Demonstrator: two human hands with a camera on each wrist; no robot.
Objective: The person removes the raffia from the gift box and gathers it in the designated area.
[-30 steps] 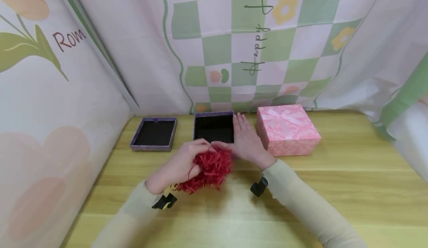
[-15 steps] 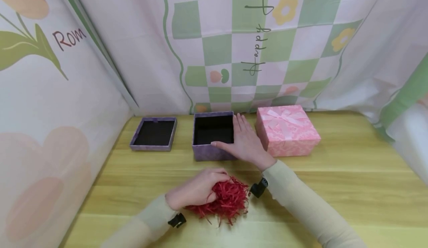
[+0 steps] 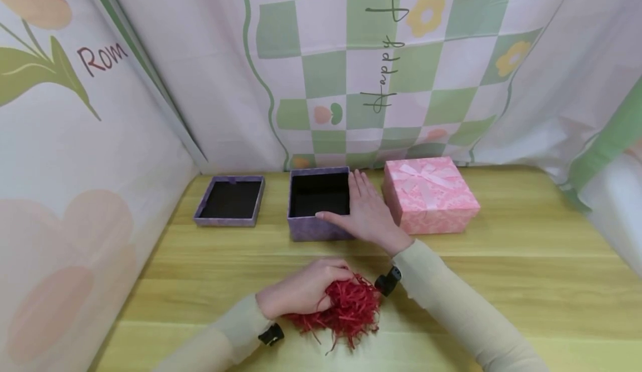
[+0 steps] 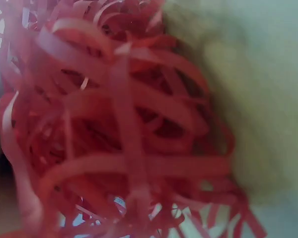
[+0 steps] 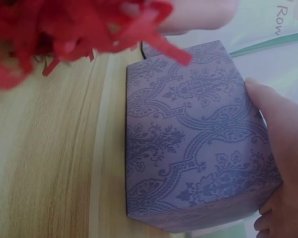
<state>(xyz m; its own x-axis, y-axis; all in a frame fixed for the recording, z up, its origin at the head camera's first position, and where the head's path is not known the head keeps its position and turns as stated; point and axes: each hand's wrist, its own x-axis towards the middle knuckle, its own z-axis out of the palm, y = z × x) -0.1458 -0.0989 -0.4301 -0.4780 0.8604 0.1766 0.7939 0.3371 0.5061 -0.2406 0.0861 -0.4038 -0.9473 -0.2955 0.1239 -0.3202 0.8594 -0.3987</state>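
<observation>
In the head view my left hand [image 3: 311,285] grips a clump of red shredded paper [image 3: 353,308] at the front middle of the table. The tangled paper strips [image 4: 124,119] fill most of the left wrist view. My right hand [image 3: 368,213] rests against the front right corner of an uncovered purple box [image 3: 321,230], which is black inside. Its fingers lie straight along the right wall, and the thumb reaches over the front rim. The right wrist view shows the box's patterned front wall [image 5: 188,134], with the right thumb [image 5: 260,96] at its upper edge.
A shallow purple lid [image 3: 228,223] with a black inside lies left of the box. Right of it stands a closed pink gift box [image 3: 431,194] with a ribbon bow. A patterned curtain [image 3: 321,71] hangs behind the wooden table [image 3: 526,260].
My left hand has come back from the box's front edge to the front middle of the table, carrying the red shredded paper down and right. The right hand has stayed on the box.
</observation>
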